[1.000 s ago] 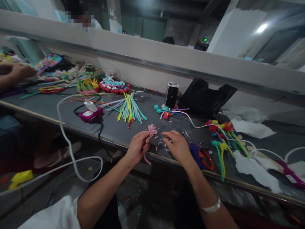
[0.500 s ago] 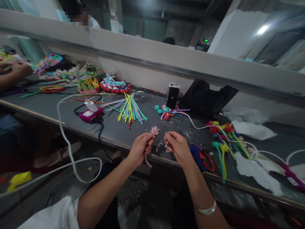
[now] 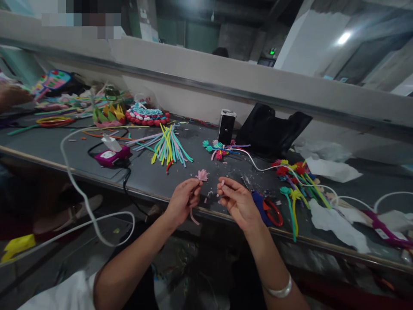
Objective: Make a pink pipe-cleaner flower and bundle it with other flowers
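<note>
My left hand (image 3: pixel 183 200) is closed on a pink pipe-cleaner flower (image 3: pixel 202 175) at the table's front edge. The flower's petals fan out above my thumb and its stem hangs below my fingers. Just to the right, my right hand (image 3: pixel 238 200) pinches a small pink piece (image 3: pixel 222 183) between thumb and fingertips, apart from the flower. Beyond my hands lies a bundle of yellow, teal and lilac pipe cleaners (image 3: pixel 171 148). Several finished-looking flowers (image 3: pixel 219 148) rest in front of a black-and-white box (image 3: pixel 227 126).
Red-handled scissors (image 3: pixel 273 212) lie right of my right hand, near more colourful flowers (image 3: pixel 292 193) and white paper (image 3: pixel 338 226). A white cable (image 3: pixel 85 200) loops over the table edge at left, near a magenta box (image 3: pixel 112 156). Another person's hand (image 3: pixel 14 95) is at far left.
My right fingers have opened slightly, and a small pink piece now shows at their tips. The flower stays in my left hand. The whole view has shifted a little.
</note>
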The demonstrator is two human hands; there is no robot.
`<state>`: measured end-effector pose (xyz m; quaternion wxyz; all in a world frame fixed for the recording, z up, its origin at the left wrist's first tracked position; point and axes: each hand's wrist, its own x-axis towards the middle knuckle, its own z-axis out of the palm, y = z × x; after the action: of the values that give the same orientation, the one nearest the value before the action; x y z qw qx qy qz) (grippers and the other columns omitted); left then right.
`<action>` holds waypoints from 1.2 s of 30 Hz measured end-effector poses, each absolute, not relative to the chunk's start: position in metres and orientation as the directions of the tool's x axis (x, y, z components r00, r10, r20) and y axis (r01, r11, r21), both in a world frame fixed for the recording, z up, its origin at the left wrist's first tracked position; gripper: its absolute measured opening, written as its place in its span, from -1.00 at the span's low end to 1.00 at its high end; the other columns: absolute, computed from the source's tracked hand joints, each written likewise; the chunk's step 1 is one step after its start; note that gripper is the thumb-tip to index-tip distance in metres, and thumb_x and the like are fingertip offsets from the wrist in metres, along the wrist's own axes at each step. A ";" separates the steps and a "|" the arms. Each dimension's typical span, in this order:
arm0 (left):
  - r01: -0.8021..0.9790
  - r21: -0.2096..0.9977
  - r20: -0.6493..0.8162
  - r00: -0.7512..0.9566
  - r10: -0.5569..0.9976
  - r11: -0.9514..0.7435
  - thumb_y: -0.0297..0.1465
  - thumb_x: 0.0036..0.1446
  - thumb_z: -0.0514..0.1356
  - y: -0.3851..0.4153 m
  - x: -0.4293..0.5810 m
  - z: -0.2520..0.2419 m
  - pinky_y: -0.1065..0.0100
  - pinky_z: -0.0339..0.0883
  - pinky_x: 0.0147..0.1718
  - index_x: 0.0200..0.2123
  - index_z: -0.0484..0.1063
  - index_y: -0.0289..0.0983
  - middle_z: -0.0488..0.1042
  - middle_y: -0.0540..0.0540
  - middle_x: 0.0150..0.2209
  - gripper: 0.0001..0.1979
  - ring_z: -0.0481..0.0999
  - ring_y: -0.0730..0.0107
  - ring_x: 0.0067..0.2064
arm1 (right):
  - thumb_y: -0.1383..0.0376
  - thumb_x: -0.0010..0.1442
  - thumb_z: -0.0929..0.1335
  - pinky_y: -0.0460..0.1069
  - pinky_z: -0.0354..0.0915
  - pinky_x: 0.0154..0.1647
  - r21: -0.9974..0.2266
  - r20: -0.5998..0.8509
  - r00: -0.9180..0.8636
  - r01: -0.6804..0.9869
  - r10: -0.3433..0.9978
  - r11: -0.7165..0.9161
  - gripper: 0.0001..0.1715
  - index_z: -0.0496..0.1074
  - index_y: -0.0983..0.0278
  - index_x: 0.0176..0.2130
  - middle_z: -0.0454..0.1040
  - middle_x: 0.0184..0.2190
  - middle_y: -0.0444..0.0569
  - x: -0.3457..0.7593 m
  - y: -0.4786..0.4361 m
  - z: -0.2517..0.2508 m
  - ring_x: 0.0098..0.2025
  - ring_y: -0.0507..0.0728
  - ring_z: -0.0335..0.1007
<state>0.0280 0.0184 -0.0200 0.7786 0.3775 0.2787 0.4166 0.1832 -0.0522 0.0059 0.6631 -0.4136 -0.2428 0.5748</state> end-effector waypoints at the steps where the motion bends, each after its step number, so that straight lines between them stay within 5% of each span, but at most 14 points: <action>1: -0.436 0.821 -0.120 0.498 0.859 0.368 -0.30 0.08 0.25 0.018 0.028 -0.020 0.55 -0.17 -0.73 -0.37 0.40 -0.33 0.18 0.14 -0.65 -0.80 0.01 0.70 -0.70 | 0.36 -0.12 0.54 -0.18 0.26 -0.56 -0.822 -0.162 0.218 -0.569 0.962 -0.010 -0.67 0.56 0.28 -0.26 0.54 -0.38 -0.08 0.183 -0.052 0.006 -0.43 -0.03 0.39; 20: -0.435 0.816 -0.138 0.493 0.859 0.381 -0.30 0.07 0.26 0.017 0.028 -0.020 0.54 -0.16 -0.74 -0.38 0.41 -0.34 0.19 0.14 -0.66 -0.80 0.01 0.70 -0.71 | 0.33 -0.11 0.50 -0.19 0.18 -0.59 -0.789 -0.229 0.164 -0.608 0.959 -0.085 -0.73 0.54 0.29 -0.31 0.51 -0.42 -0.10 0.181 -0.056 0.004 -0.45 -0.04 0.37; 25: -0.436 0.819 -0.133 0.491 0.861 0.374 -0.29 0.06 0.26 0.017 0.027 -0.019 0.54 -0.16 -0.74 -0.38 0.41 -0.33 0.18 0.15 -0.66 -0.80 0.01 0.70 -0.71 | 0.08 0.08 0.31 -0.09 0.21 -0.56 -0.998 -0.026 0.349 0.044 0.937 -0.044 -0.63 0.48 0.27 -0.21 0.52 -0.35 -0.01 0.184 -0.054 -0.003 -0.41 0.06 0.41; 31: -0.465 0.805 -0.135 0.459 0.878 0.368 -0.29 0.00 0.29 0.017 0.026 -0.015 0.55 -0.21 -0.75 -0.40 0.39 -0.33 0.17 0.16 -0.67 -0.78 -0.01 0.70 -0.72 | 0.19 0.04 0.37 0.00 0.23 -0.22 -0.832 0.176 0.452 0.543 0.874 -0.113 -0.84 0.50 0.22 -0.41 0.48 -0.40 -0.02 0.202 -0.036 -0.012 -0.25 0.15 0.37; 36: -0.505 0.786 -0.142 0.413 0.899 0.356 -0.30 -0.01 0.29 0.018 0.025 -0.014 0.56 -0.24 -0.75 -0.41 0.36 -0.32 0.17 0.17 -0.66 -0.78 -0.01 0.71 -0.72 | 0.28 0.14 0.34 0.02 0.19 -0.09 -0.637 0.270 0.359 0.762 0.893 -0.114 -0.85 0.52 0.21 -0.43 0.50 -0.31 0.04 0.206 -0.001 -0.011 -0.14 0.17 0.35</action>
<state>0.0251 0.0181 -0.0143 0.7699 0.3376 0.2921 0.4561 0.2057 -0.0006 -0.0113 0.3617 -0.7408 -0.5588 0.0908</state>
